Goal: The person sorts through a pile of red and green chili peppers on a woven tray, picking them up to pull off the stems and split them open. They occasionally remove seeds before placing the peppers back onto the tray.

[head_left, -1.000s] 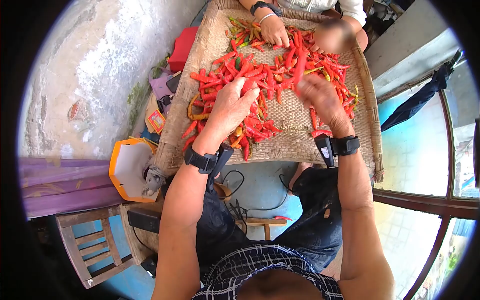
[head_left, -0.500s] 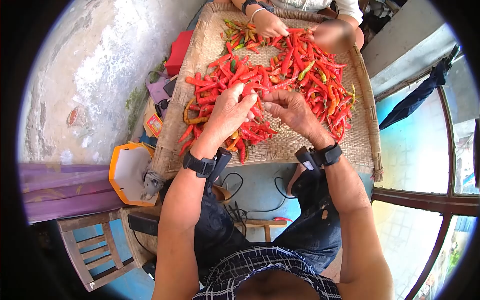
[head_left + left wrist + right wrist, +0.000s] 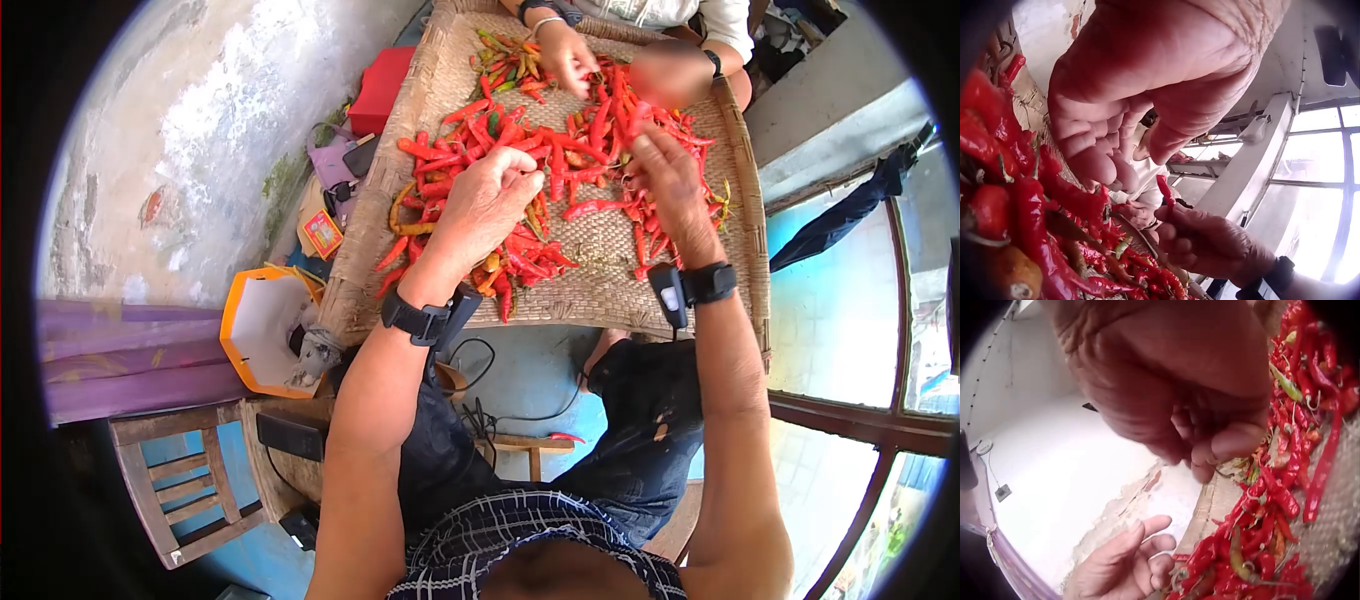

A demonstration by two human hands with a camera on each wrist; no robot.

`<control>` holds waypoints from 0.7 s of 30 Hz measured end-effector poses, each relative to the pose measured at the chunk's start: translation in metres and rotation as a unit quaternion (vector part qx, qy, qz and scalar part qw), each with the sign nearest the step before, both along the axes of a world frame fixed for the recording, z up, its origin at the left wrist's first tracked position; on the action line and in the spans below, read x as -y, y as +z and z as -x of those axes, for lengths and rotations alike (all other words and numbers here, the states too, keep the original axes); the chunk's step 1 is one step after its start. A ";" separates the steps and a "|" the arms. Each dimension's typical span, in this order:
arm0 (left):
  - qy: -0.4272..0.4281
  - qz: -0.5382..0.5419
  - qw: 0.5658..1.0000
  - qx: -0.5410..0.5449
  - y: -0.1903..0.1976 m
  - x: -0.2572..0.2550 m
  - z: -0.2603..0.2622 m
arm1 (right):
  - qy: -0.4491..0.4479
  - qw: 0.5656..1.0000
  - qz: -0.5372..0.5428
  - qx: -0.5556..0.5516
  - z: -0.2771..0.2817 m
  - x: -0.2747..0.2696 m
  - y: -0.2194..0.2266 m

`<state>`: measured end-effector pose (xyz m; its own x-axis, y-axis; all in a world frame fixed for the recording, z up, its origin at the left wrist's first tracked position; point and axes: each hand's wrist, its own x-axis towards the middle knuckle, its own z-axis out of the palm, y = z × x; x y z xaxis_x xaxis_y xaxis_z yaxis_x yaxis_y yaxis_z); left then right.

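Note:
My left hand [image 3: 487, 205] hovers over the left part of the red chili peppers [image 3: 520, 258], its fingers loosely bent. The left wrist view shows a gap between thumb and fingertips with nothing held there. Farther right, my right hand [image 3: 672, 180] reaches over the right part of the peppers. It pinches a red chili pepper [image 3: 1165, 189], whose end sticks up past the thumb in the left wrist view. My right palm [image 3: 1179, 362] hides most of that grip in the right wrist view. The peppers lie on a woven tray [image 3: 610, 295].
Across the tray, another person's hand [image 3: 567, 58] is at the peppers near the far edge; a blurred patch covers the other. A red box [image 3: 382, 90] and an orange-rimmed container [image 3: 272, 330] stand left, by the wall. Windows [image 3: 830, 310] are on the right.
My right hand came in beside the left hand half a second ago, then moved away rightward. The red chili pepper seen at my left fingers earlier is gone from them. The view shifted slightly.

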<state>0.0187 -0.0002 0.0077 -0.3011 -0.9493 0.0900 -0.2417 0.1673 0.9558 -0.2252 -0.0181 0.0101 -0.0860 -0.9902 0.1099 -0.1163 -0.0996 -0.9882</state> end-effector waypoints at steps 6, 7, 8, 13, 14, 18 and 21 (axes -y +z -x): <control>-0.024 0.037 0.996 0.083 0.012 -0.005 0.004 | 0.058 0.924 0.005 -0.377 0.007 0.028 -0.018; -0.021 0.035 0.996 0.082 0.010 -0.005 0.003 | 0.061 0.924 0.005 -0.378 0.002 0.032 -0.025; -0.023 0.056 0.994 0.090 0.008 -0.004 0.002 | 0.073 0.901 0.081 -0.420 -0.004 0.041 -0.037; -0.027 0.064 0.992 0.105 0.011 -0.006 -0.001 | 0.121 0.783 0.122 -0.598 -0.035 0.064 -0.044; -0.026 0.063 0.992 0.105 0.011 -0.005 -0.001 | 0.146 0.773 0.094 -0.610 -0.038 0.071 -0.051; -0.016 0.070 0.992 0.108 0.013 -0.005 -0.003 | 0.157 0.783 -0.008 -0.602 -0.058 0.080 -0.055; -0.013 0.084 0.989 0.117 0.011 -0.002 -0.003 | 0.198 0.810 0.082 -0.546 -0.052 0.081 -0.070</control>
<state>0.0214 0.0022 0.0184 -0.3572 -0.9182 0.1710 -0.4473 0.3289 0.8317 -0.1730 -0.0991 -0.0599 0.4718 -0.8808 0.0395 -0.8388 -0.4622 -0.2876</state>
